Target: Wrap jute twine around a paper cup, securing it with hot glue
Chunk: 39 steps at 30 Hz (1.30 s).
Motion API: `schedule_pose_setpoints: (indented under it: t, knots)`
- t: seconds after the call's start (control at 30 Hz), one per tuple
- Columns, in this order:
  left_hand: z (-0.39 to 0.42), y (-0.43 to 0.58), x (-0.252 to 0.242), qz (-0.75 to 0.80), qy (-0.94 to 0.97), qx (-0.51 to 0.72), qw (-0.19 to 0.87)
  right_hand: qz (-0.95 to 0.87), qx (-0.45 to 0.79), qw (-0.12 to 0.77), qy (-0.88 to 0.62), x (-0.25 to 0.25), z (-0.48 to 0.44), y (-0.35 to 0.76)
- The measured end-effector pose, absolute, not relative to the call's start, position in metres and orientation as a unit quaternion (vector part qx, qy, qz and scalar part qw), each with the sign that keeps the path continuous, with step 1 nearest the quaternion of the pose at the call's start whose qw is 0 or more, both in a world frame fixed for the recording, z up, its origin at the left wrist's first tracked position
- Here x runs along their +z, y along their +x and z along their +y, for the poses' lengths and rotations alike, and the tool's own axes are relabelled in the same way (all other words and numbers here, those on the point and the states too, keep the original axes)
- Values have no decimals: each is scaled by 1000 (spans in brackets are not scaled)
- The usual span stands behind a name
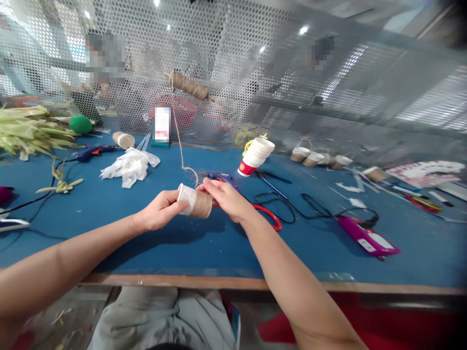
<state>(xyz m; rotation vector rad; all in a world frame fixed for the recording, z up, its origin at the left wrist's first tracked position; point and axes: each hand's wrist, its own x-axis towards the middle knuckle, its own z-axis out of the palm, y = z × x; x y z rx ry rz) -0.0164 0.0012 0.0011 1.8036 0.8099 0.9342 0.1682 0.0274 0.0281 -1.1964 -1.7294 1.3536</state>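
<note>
My left hand [160,209] grips a white paper cup [187,197] lying on its side above the blue table [182,243]. Brown twine covers the cup's right half [202,205]. My right hand [226,198] pinches the twine against that end. A thin strand of twine [177,141] runs up from the cup to a twine spool [188,85] hung on the mesh wall.
A stack of paper cups [255,155], red-handled scissors [268,216], black cables, a purple device [367,238], white lace [129,165], a blue glue gun [93,151], green leaves [25,131] and twine-wrapped cups [315,158] lie about. People stand behind the mesh.
</note>
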Motion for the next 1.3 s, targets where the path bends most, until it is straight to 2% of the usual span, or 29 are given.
schedule_pose_setpoints:
  t: [0.1,0.17,0.37,0.53,0.93,1.3]
  knots:
    - [5,-17,-2,326,721,393,468,-668,557,268,-414,35,26,175]
    - [6,-17,-2,320,717,393,479,-690,536,260,-411,38,26,177]
    - [11,-13,-3,312,600,432,598,-780,341,301,-429,33,27,175]
    - [14,-12,-3,338,569,428,616,-824,227,307,-418,26,26,169]
    - [11,-10,-2,368,573,425,597,-840,210,284,-412,25,26,167]
    - [8,-7,-3,377,612,379,583,-807,281,358,-376,23,27,158]
